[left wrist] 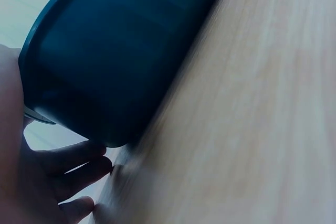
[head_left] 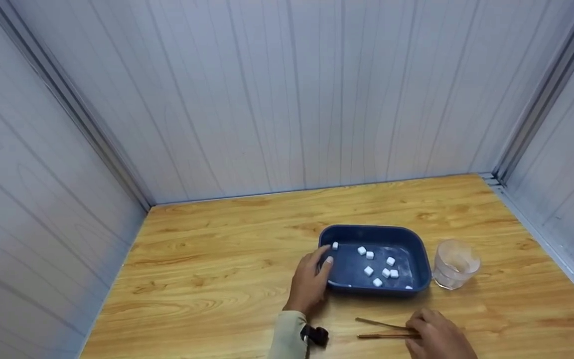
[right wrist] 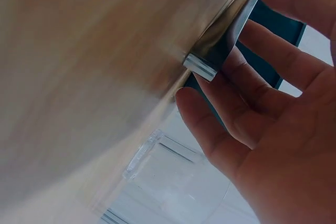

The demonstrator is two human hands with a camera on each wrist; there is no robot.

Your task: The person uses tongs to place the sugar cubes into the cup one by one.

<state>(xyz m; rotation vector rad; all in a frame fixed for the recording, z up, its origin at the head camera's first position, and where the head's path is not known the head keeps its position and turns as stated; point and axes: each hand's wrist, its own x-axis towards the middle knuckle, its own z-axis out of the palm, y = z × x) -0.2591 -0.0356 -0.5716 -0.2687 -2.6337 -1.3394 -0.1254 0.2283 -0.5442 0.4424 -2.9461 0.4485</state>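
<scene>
A dark blue tray [head_left: 374,291] sits on the table with several small white cubes [head_left: 368,270] scattered inside. My left hand [head_left: 308,281] grips its left end, thumb and a finger over the rim; in the left wrist view other fingers [left wrist: 86,174] lie along the outside, close to the tabletop. In front of the tray, my right hand [head_left: 436,334] holds metal tongs [head_left: 386,336] by their joined end, the two arms spread apart and pointing left. The right wrist view shows the thumb at one edge of the metal strip [right wrist: 220,40] and fingers behind it.
A clear glass [head_left: 456,264] stands just right of the tray, close to its corner. The wooden table [head_left: 207,269] is bordered by pale panelled walls [head_left: 267,99] at the back and both sides. The left wrist wears a dark strap [head_left: 314,335].
</scene>
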